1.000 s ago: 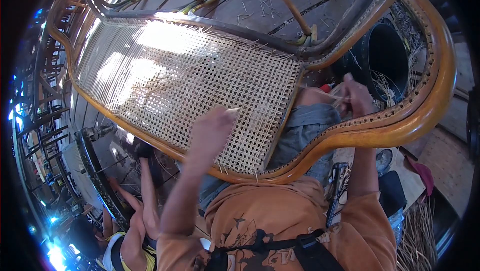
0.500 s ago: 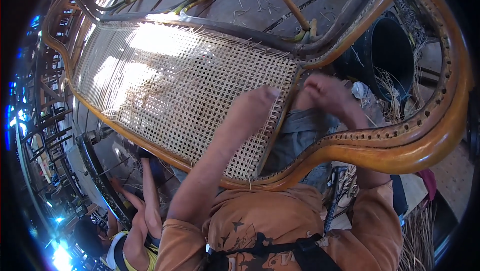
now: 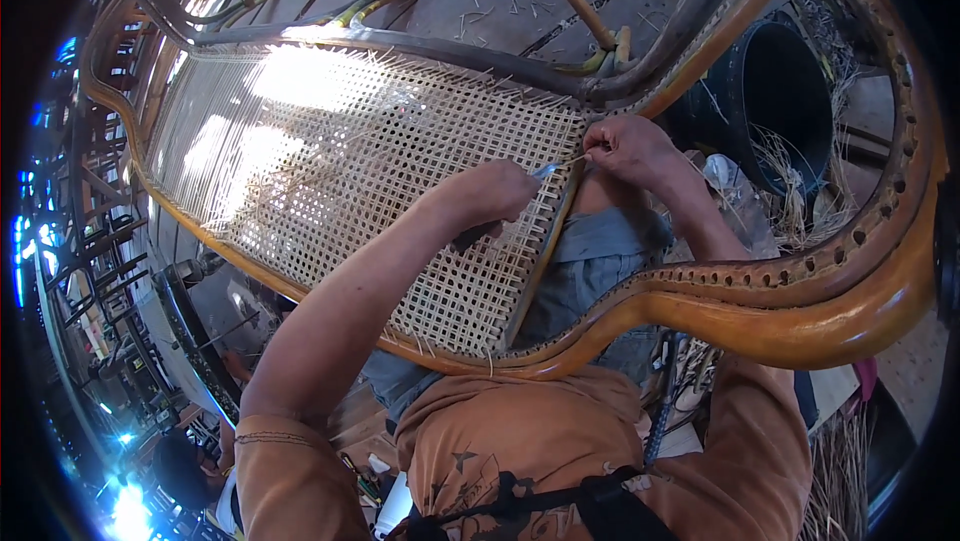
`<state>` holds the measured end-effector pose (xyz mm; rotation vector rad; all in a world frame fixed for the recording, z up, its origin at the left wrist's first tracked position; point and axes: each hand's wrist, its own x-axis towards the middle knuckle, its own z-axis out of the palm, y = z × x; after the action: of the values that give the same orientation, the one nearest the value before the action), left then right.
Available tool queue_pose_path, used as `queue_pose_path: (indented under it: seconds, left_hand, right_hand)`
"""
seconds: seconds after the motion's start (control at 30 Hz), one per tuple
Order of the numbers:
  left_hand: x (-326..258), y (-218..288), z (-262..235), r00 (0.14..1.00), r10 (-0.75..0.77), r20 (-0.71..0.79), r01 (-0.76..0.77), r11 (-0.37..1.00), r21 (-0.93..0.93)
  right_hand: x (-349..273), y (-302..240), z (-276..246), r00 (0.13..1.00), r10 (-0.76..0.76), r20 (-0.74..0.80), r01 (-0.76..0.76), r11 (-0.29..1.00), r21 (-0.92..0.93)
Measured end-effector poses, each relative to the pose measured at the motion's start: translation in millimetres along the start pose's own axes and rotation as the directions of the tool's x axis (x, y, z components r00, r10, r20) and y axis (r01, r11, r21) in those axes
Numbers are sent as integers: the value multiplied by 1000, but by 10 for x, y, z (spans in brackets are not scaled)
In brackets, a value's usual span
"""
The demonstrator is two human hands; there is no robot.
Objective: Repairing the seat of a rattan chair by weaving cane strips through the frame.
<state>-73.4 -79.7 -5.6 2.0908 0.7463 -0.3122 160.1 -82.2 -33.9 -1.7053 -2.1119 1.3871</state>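
Observation:
A woven cane panel (image 3: 400, 181) fills the seat of a curved wooden frame (image 3: 790, 311) across my lap. Over the panel's right part, my left hand (image 3: 492, 193) is closed around a dark-handled tool (image 3: 547, 170). Its bright metal tip points toward the panel's right edge; the exact kind of tool is hard to make out. At that edge, near the far corner, my right hand (image 3: 635, 151) pinches a thin cane strand (image 3: 573, 160). The strand runs between the fingers and the tool's tip. Small holes line the frame's curved right side.
A dark bucket (image 3: 785, 106) lies beyond the frame at the right, with loose cane strips (image 3: 785, 176) by its mouth. More strips (image 3: 840, 471) stand in a bundle at lower right. Offcuts litter the floor (image 3: 500, 11). Another person (image 3: 185, 471) works at lower left.
My right hand has come in to the panel's edge and now pinches a strand. My left hand has shifted left and turned, showing the tool. The other person's arms have mostly gone from sight.

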Motion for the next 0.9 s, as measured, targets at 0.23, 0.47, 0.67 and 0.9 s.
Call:
queue_pose_path:
  seconds: [0.23, 0.47, 0.67, 0.9]
  left_hand:
    - [238, 217, -129, 889, -290, 354, 419, 825, -378]
    - [316, 380, -198, 637, -564, 526, 765, 378, -521]
    - [332, 332, -217, 630, -536, 562, 772, 353, -529]
    - [354, 297, -184, 814, -324, 481, 493, 824, -279]
  right_hand:
    - [61, -7, 13, 997, -80, -16, 74, 970, -231]
    - [217, 55, -34, 975, -218, 49, 223, 941, -256]
    - [297, 92, -16, 965, -228, 128, 242, 964, -110]
    - [328, 137, -23, 948, -304, 93, 301, 952, 47]
